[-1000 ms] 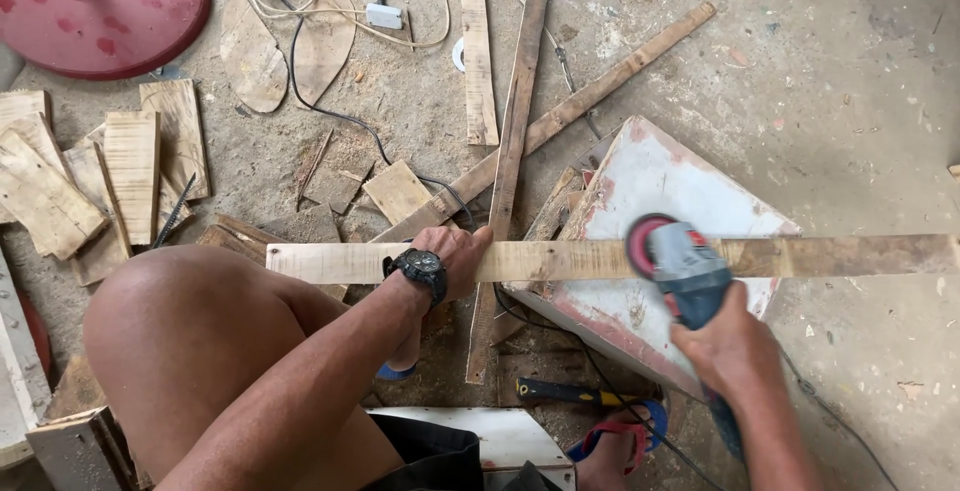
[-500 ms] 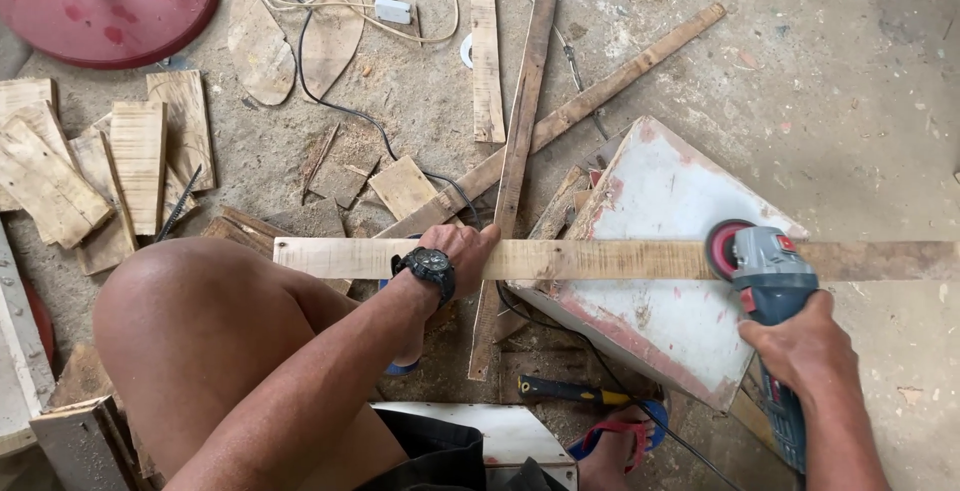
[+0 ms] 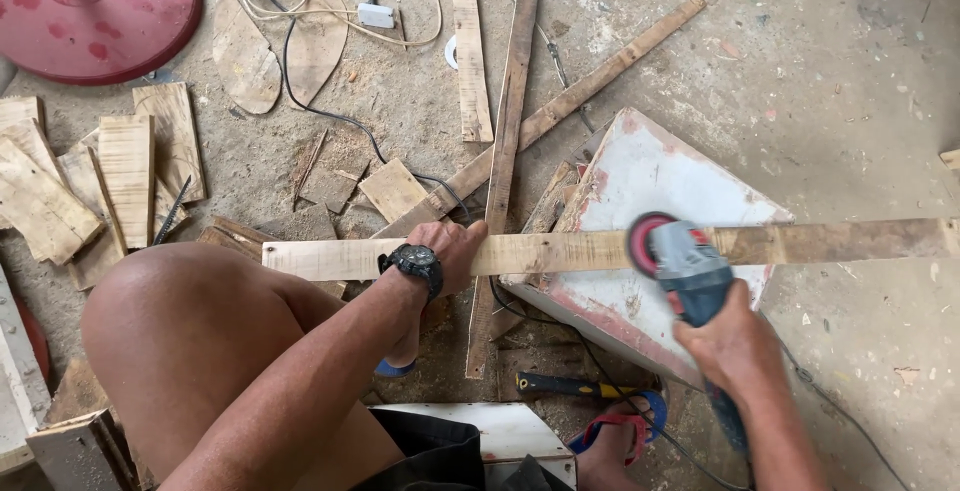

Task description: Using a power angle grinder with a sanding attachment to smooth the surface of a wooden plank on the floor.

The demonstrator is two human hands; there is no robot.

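Along the left edge of the dusty concrete floor (image 3: pixel 850 71), short offcuts of pale, rough wood (image 3: pixel 125 166) lie in a loose stack, below the round red base of a stand (image 3: pixel 100 16). Black and cream cables (image 3: pixel 300 41) loop across the grit toward a small white plug block (image 3: pixel 377 15). Just right of the bare knee, the left hand (image 3: pixel 450 251), with a black wristwatch (image 3: pixel 415 262) on its wrist, presses down flat with fingers curled over the near edge of a long, thin wooden plank (image 3: pixel 560 249) that runs level across the view. Beneath the plank, narrow weathered slats (image 3: pixel 515 101) cross each other at angles. Farther right, the plank rests on a white painted board with worn red edges (image 3: pixel 640 181). There the right hand (image 3: pixel 735 346) is closed tight around the blue-grey body of an angle grinder (image 3: pixel 685 266), whose red disc touches the plank's top face. Near the sandalled foot lies a tool with a black and yellow handle (image 3: pixel 560 385).
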